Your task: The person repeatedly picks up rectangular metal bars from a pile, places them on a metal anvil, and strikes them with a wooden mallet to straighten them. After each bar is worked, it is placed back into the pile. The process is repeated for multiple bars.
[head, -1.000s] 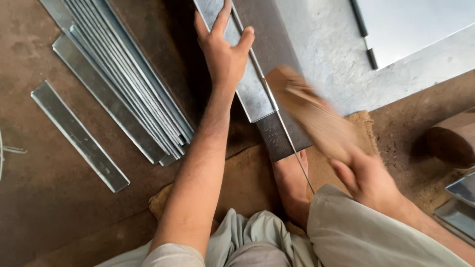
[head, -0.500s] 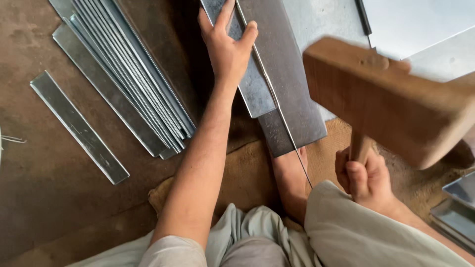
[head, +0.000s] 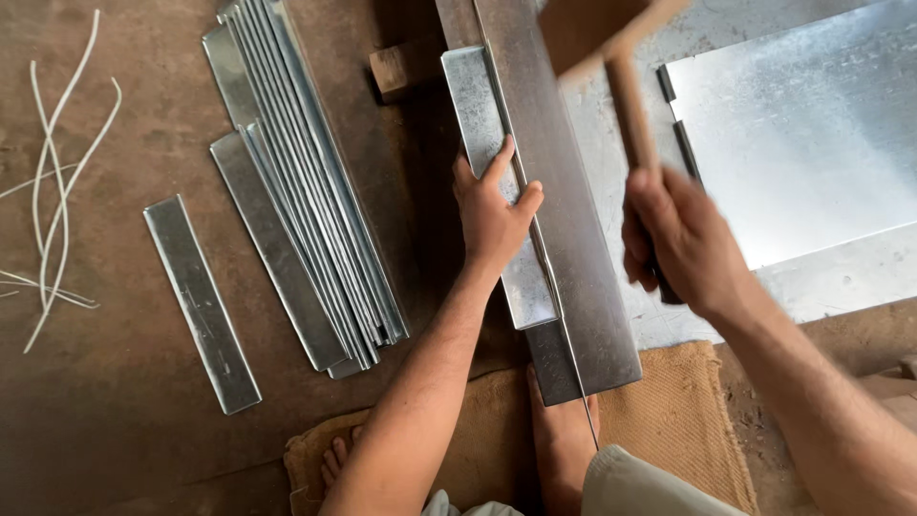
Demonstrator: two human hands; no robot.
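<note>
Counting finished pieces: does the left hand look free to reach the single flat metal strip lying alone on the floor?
Probably not: the left hand is pressing the shiny folded metal strip onto the dark steel bar; the lone strip lies beyond the stack.

Two hands: left hand [head: 494, 218], right hand [head: 680, 241]. One wooden mallet [head: 611, 57]. One long steel bar [head: 554, 210]. One folded metal strip [head: 492, 162] against it. One stack of metal strips [head: 306, 191], count unclear. One lone strip [head: 202, 304]. One large metal sheet [head: 812, 134]. One burlap mat [head: 688, 420]. Two bare feet [head: 562, 435]. Several pale wires [head: 53, 172]. One wooden block [head: 392, 69].
</note>
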